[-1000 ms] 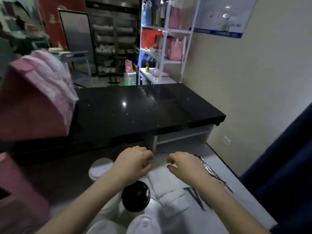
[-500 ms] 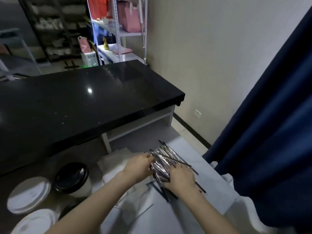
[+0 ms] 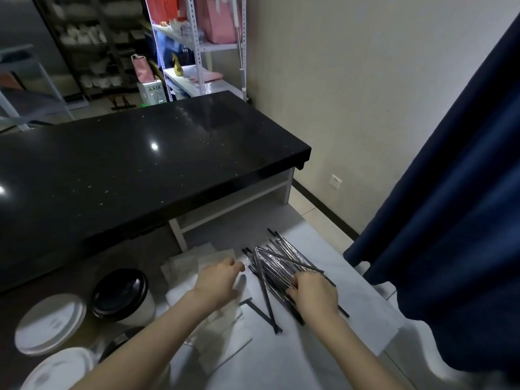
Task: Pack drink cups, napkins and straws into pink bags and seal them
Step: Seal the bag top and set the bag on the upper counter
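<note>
A pile of several dark straws in clear wrappers (image 3: pixel 281 263) lies on the white lower counter (image 3: pixel 363 313). My right hand (image 3: pixel 313 294) is curled over the near end of the pile, gripping straws. My left hand (image 3: pixel 219 281) lies palm down on the white napkins (image 3: pixel 194 260), with its fingertips at the pile's left edge and nothing seen in its grasp. A cup with a black lid (image 3: pixel 121 291) and two cups with white lids (image 3: pixel 50 323) (image 3: pixel 60 370) stand at the lower left.
A black stone countertop (image 3: pixel 135 164) runs across behind the work area. A dark blue curtain (image 3: pixel 455 192) hangs close on the right. White shelving at the back holds pink bags (image 3: pixel 222 21). One stray straw (image 3: pixel 268 305) lies apart from the pile.
The view has swung down and to the right. Both hands dropped from mid-air onto the straws. My left hand has since slid a little left, off the pile and onto the napkins.
</note>
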Available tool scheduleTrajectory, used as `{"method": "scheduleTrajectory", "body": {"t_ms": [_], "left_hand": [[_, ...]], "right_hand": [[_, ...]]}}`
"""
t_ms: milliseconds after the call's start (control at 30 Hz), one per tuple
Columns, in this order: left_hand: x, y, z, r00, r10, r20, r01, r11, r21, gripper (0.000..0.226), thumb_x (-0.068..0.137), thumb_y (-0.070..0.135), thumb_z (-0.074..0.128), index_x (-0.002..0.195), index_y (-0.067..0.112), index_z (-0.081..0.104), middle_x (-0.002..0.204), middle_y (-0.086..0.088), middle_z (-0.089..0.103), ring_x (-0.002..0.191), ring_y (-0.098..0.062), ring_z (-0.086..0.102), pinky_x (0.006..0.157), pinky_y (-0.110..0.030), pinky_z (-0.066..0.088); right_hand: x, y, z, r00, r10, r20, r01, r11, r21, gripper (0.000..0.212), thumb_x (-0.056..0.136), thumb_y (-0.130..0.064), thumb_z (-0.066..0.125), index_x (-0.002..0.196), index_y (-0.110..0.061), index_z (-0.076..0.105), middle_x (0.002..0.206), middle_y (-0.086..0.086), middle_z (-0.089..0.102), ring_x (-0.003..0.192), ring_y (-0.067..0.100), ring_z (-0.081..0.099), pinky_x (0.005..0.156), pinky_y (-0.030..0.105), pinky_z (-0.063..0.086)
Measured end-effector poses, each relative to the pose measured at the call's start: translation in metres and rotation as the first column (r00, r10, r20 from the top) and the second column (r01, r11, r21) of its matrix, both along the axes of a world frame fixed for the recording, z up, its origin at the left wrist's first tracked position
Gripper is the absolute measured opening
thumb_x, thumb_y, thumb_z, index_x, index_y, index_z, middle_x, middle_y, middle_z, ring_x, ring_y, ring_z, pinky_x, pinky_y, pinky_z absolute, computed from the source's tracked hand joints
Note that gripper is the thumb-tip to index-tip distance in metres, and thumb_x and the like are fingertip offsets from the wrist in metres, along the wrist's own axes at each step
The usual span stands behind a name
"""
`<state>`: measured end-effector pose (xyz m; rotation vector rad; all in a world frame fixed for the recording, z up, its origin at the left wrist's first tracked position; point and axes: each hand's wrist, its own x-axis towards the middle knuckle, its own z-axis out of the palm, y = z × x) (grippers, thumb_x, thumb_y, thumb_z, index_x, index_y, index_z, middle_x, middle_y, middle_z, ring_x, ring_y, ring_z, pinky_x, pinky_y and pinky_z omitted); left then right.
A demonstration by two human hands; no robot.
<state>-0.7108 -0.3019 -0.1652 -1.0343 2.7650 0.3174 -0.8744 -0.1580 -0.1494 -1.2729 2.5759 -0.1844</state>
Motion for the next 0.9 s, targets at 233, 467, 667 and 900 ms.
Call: {"method": "scheduleTrajectory", "body": {"t_ms": [233, 467, 667, 900], "left_hand": [[-0.011, 0.009, 0.014, 0.992, 0.026, -0.125, -0.032, 0.999, -0.042, 0.050, 0.084, 0.028, 0.061, 0.132, 0.024, 0.045, 0.123, -0.001, 0.050, 0.112, -0.023, 0.051, 0.080, -0.036, 0.049], [-0.015, 0.016, 0.035, 0.920, -0.037, -0.390, -0.008, 0.994, -0.113, 0.055, 0.087, 0.039, 0.064, 0.136, 0.026, 0.043, 0.131, 0.005, 0.045, 0.114, -0.018, 0.047, 0.085, -0.031, 0.047], [-0.005, 0.017, 0.070, 0.849, -0.116, -0.515, 0.089, 0.993, -0.077, 0.061, 0.086, 0.039, 0.066, 0.141, 0.030, 0.040, 0.140, 0.006, 0.042, 0.128, -0.015, 0.038, 0.103, -0.035, 0.040], [0.072, 0.018, 0.139, 0.704, -0.046, -0.708, 0.122, 0.991, 0.057, 0.025, 0.086, 0.023, 0.071, 0.110, 0.025, 0.067, 0.102, 0.013, 0.065, 0.097, 0.000, 0.062, 0.087, -0.028, 0.053]], "right_hand": [[-0.007, 0.010, 0.010, 0.998, -0.008, -0.060, 0.006, 0.999, -0.035, 0.019, 0.091, -0.016, 0.047, 0.094, -0.023, 0.065, 0.092, 0.000, 0.068, 0.087, 0.024, 0.063, 0.065, 0.028, 0.044], [-0.014, 0.024, 0.030, 0.989, 0.000, -0.149, -0.018, 0.992, -0.124, 0.022, 0.097, -0.022, 0.044, 0.106, -0.023, 0.064, 0.098, -0.004, 0.067, 0.087, 0.018, 0.062, 0.065, 0.028, 0.048], [-0.008, 0.029, 0.065, 0.990, 0.134, -0.049, -0.143, 0.940, -0.310, 0.023, 0.097, -0.024, 0.050, 0.116, -0.024, 0.063, 0.101, -0.007, 0.064, 0.092, 0.014, 0.057, 0.077, 0.033, 0.052], [0.047, 0.007, 0.124, 0.881, 0.472, 0.016, -0.408, 0.778, -0.478, 0.026, 0.089, -0.007, 0.062, 0.112, -0.017, 0.069, 0.099, -0.001, 0.068, 0.095, 0.016, 0.061, 0.087, 0.031, 0.048]]}}
